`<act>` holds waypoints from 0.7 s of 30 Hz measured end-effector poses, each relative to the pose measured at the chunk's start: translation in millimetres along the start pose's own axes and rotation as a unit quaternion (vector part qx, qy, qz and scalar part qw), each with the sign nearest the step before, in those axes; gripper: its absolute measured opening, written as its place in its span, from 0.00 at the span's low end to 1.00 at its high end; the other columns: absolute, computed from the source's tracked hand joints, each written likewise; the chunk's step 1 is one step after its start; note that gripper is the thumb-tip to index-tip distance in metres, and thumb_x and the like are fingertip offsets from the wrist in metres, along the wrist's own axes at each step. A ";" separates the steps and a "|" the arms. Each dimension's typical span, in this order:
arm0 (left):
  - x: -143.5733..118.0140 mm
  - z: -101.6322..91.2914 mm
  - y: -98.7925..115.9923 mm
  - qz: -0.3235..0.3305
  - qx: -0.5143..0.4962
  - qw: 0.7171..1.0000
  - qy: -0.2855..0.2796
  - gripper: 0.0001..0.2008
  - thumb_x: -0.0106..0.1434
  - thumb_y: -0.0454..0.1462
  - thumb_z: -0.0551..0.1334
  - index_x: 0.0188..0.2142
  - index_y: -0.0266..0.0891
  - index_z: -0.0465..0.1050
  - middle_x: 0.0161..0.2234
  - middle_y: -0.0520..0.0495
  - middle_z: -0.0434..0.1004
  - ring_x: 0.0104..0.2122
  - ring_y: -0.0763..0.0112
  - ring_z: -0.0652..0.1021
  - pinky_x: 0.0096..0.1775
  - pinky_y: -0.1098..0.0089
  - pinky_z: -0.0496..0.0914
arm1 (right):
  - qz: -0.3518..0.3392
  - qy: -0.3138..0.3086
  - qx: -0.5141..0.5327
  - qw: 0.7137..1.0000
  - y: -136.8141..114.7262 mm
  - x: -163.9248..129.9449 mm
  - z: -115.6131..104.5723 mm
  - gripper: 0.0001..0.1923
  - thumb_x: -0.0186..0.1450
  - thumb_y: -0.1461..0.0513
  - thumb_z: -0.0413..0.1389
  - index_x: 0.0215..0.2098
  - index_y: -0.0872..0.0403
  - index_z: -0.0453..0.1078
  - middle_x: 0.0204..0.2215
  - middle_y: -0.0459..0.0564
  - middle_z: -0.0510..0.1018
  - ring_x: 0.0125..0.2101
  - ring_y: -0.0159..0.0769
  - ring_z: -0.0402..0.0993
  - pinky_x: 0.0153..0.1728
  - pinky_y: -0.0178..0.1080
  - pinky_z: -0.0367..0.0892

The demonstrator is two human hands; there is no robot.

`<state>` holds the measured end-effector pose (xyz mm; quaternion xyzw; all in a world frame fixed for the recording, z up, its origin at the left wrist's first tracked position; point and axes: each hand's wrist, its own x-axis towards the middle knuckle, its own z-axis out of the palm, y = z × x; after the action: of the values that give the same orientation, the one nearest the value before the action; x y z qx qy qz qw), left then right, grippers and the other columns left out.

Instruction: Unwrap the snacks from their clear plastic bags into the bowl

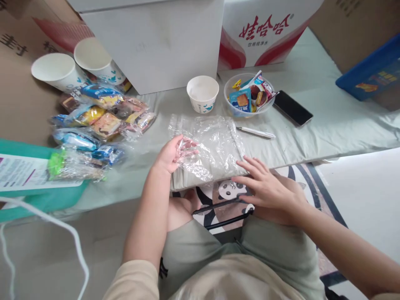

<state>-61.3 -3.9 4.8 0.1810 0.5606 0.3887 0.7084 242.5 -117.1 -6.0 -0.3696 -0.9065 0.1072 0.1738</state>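
Fingers on my left hand are stretched out with a clear plastic bag draped around them, though honestly can't tell if they're inside it or just under it, or pinching any of it. Right hand is spread pretty wide, fingertips at the bag's near right corner; whether they actually touch, no clue. The bag itself lies crumpled and flat-ish on the counter, right in front of me along the near edge. Just behind it sits a paper cup, then a plastic bowl of wrapped snacks to the cup's right. White pen by the bag's right side, phone next to the bowl. Big pile of packaged snacks off to my left.
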 end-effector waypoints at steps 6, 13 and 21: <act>7.5 -2.3 -3.7 0.006 -0.014 1.000 -0.007 0.12 0.61 0.44 0.67 0.35 0.35 0.76 0.31 0.39 0.83 0.31 0.57 0.86 0.22 0.72 0.72 | -0.011 -0.061 -0.020 0.998 2.3 -1.1 34.9 0.33 0.60 0.73 0.57 0.59 0.39 0.73 0.67 0.52 0.68 0.68 0.55 0.62 0.63 0.63 0.65; -1.9 -12.2 -1.4 -0.030 0.004 0.997 -0.076 0.23 0.62 0.53 0.59 0.34 0.34 0.78 0.30 0.36 0.82 0.28 0.60 0.84 0.17 0.74 0.64 | 0.067 0.114 0.164 0.978 -2.5 17.9 10.1 0.07 0.65 0.66 0.54 0.35 0.47 0.72 0.39 0.50 0.84 0.49 0.47 0.82 0.50 0.54 0.78; -25.6 -25.7 -16.6 0.053 0.003 0.977 -0.208 0.30 0.50 0.34 0.73 0.54 0.44 0.72 0.41 0.41 0.85 0.41 0.60 0.85 0.41 0.68 0.76 | 0.330 0.345 0.357 0.803 11.4 69.0 2.5 0.02 0.62 0.63 0.56 0.32 0.49 0.67 0.33 0.47 0.83 0.41 0.41 0.82 0.49 0.51 0.75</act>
<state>-81.3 -38.3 2.2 0.2898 0.3915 0.3777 0.7875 202.7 -60.5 4.3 -0.5707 -0.5077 0.3397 0.5488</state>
